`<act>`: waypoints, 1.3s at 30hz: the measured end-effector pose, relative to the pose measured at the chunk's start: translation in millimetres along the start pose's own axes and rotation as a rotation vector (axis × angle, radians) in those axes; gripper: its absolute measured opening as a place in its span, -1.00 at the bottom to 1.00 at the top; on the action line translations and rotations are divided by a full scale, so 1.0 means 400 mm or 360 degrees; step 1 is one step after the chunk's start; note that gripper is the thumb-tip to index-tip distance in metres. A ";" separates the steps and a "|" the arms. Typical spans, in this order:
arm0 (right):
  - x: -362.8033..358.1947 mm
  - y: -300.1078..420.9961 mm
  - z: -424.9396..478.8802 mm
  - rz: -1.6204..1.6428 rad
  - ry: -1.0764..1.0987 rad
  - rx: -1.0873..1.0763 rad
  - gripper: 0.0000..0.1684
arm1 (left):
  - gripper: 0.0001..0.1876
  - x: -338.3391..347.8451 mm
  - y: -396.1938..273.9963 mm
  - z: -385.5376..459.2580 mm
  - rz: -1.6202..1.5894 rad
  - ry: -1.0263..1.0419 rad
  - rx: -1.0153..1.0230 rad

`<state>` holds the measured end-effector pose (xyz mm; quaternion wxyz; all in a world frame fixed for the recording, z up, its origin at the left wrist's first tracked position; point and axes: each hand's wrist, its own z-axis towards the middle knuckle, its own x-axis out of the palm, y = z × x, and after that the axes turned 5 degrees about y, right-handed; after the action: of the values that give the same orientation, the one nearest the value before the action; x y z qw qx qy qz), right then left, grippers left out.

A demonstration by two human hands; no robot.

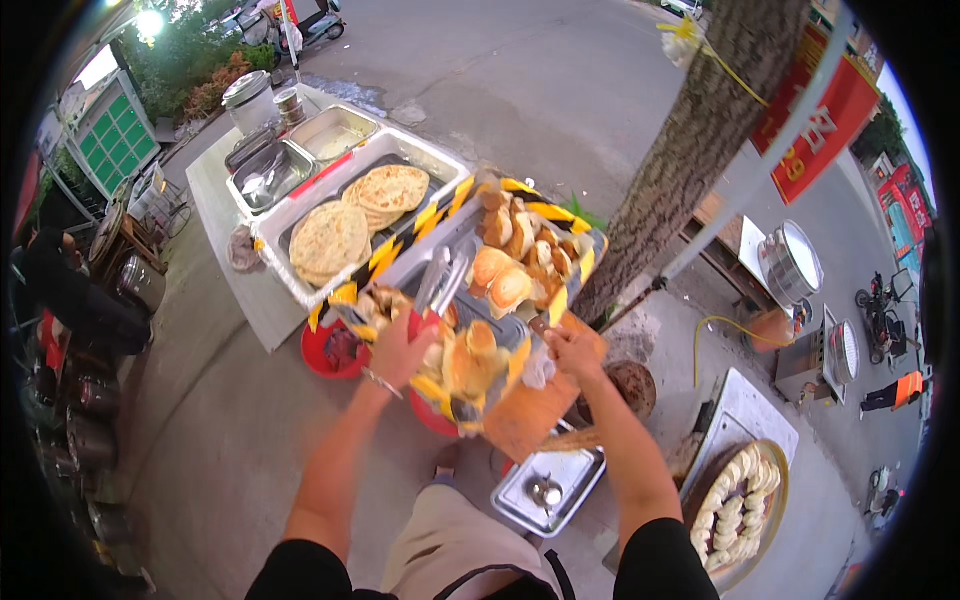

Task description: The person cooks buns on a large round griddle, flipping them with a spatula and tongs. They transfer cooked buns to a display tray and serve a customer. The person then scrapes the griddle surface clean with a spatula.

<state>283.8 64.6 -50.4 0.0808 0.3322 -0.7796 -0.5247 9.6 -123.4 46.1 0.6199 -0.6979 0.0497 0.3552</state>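
Note:
My left hand grips metal tongs with red handles, their jaws pointing away from me over a dark tray edged in yellow-and-black tape. In my right hand is the handle of a wooden-handled tool; its working end is mostly hidden by bread. Golden bun pieces lie between the tongs and this tool. Browned dumplings or buns fill the tray's far corner. Paler flat buns sit at its near side, beside my left hand.
Round flatbreads are stacked in a white-rimmed tray. An orange board and a metal tray are nearer me. A tree trunk rises at right. Pale dumplings fill a round pan. A red basin stands lower left.

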 end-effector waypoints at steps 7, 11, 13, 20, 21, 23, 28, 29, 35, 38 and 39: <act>0.253 0.018 0.354 0.0561 -0.0202 -0.0056 -0.74 | -0.45 0.181 0.157 0.238 -0.0120 0.0019 -0.0227; 0.306 0.063 0.526 -0.0186 -0.0629 -0.0386 -0.76 | -0.32 0.233 0.260 0.476 0.0181 0.0019 -0.0206; 0.346 0.087 0.570 -0.0799 -0.1016 -0.0570 -0.72 | -0.27 0.254 0.301 0.571 0.0409 0.0126 -0.0172; 0.408 0.127 0.600 -0.0466 -0.0726 -0.0391 -0.43 | -0.27 0.296 0.409 0.668 0.0519 0.0165 -0.0465; 0.396 0.137 0.592 -0.0477 -0.0702 -0.0427 -0.42 | -0.30 0.299 0.408 0.674 0.0439 0.0169 -0.0495; 0.373 0.160 0.572 -0.0479 -0.0690 -0.0424 -0.44 | -0.36 0.302 0.402 0.683 0.0284 0.0183 -0.0543; 0.217 0.177 0.462 -0.0511 -0.0913 -0.0693 -0.45 | -0.47 0.332 0.432 0.697 0.0149 0.0150 -0.0586; 0.167 0.158 0.408 -0.0418 -0.0955 -0.0738 -0.49 | -0.50 0.331 0.408 0.678 0.0105 0.0300 -0.0584; -0.161 0.113 -0.173 0.0959 -0.0671 -0.0452 -0.66 | -0.74 0.292 0.142 0.426 -0.0796 0.0322 -0.0502; -0.337 -0.054 -0.537 0.0757 -0.1023 -0.0453 -0.65 | -0.67 0.383 -0.065 0.212 -0.0814 0.0432 -0.0146; -0.394 -0.096 -0.686 0.0888 -0.0996 -0.0308 -0.65 | -0.61 0.425 -0.092 0.153 -0.0749 0.0459 -0.0049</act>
<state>551.2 -59.1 71.1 0.0100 -0.0756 -0.7737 -0.6289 128.1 3.0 -16.7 0.6612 -0.7430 -0.0314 0.0990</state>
